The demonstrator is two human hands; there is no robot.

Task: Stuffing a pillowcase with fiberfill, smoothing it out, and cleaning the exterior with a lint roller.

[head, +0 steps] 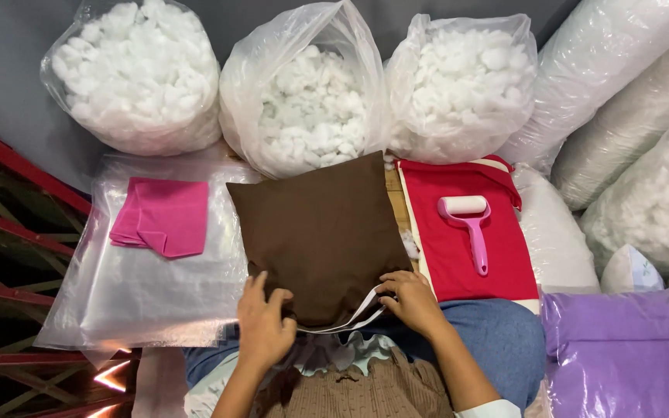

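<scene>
A stuffed brown cushion (323, 232) lies on my lap and the wooden surface in front of me. My left hand (265, 325) presses on its near left corner, fingers curled over the edge. My right hand (412, 302) grips the near right corner, where the white inner lining of the cover's opening (354, 319) shows. Both hands sit at the cushion's near edge, a short gap between them.
Three clear bags of white stuffing (311, 101) stand behind the cushion. A folded pink cloth (164, 217) lies on clear plastic sheets at left. A pink lint roller (470, 224) rests on red fabric (466, 255) at right. A purple bagged item (621, 348) and plastic rolls fill the right.
</scene>
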